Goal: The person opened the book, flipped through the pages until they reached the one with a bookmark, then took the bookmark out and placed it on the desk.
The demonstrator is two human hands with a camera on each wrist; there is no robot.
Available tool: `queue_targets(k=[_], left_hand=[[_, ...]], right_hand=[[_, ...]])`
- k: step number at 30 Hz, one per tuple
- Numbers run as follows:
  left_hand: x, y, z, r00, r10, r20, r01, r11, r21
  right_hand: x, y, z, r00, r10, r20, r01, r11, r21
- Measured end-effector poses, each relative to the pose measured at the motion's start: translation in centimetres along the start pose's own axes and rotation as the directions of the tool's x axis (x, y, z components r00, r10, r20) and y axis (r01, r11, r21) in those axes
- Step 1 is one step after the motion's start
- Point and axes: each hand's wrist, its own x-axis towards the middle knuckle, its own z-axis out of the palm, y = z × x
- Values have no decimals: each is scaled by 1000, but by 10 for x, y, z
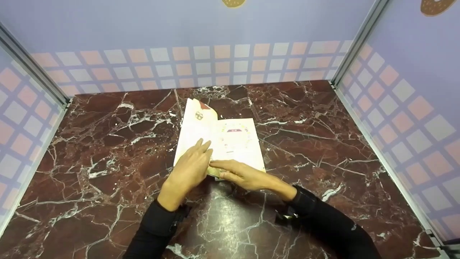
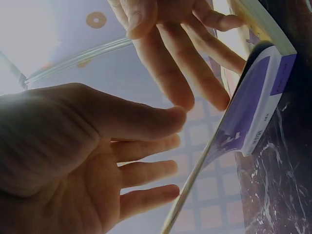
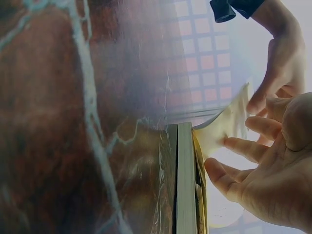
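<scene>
An open book (image 1: 237, 144) lies on the table, its left leaf raised at a slant and its right page lying flat with a wreath-like print and a purple banner. My left hand (image 1: 192, 163) is at the lower part of the left leaf with fingers extended. Close to its fingertips, my right hand (image 1: 244, 174) reaches over the near edge by the fold, fingers fairly straight. In the left wrist view the lifted cover (image 2: 239, 107) shows a purple outer side, curving away from the spine (image 2: 265, 107). The thick page block (image 3: 186, 185) shows edge-on in the right wrist view.
The table (image 1: 107, 162) has a dark red, white-veined marble look. Purple panels with pink and white checks surround it: a back wall (image 1: 179, 32), a right wall (image 1: 424, 90) and a left one, joined by metal corner posts. Both sleeves are black.
</scene>
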Motion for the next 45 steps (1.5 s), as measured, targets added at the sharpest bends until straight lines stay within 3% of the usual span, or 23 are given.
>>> queue_targets(k=[5,8,13,21,28,35,45], left_hand=[[-1,-1,2,987,-123,107,129,991,-43],[0,-2,4,966,-192,174,205,977,-61],[1,-5,10,946,-245,214,267,960,-84],[2,-6,20,963,-230,141,244,966,-86],[3,-8,22,951,-241,193,263,960,-97],[4,-12,25,953,-235,191,257,962,-95],[7,-19,29,935,-233,269,283,945,-166]], right_hand=[[-1,-1,1,1000,21,-9,-22,999,-36],[-1,-3,3,1000,27,-3,-27,993,-119],[-1,-4,7,1000,14,23,-7,962,-272],[-2,-8,9,999,20,34,-7,939,-343],[-3,-10,8,999,25,43,-8,937,-350],[-2,-9,7,999,12,40,2,938,-346],[-2,-7,8,1000,-16,25,23,944,-328]])
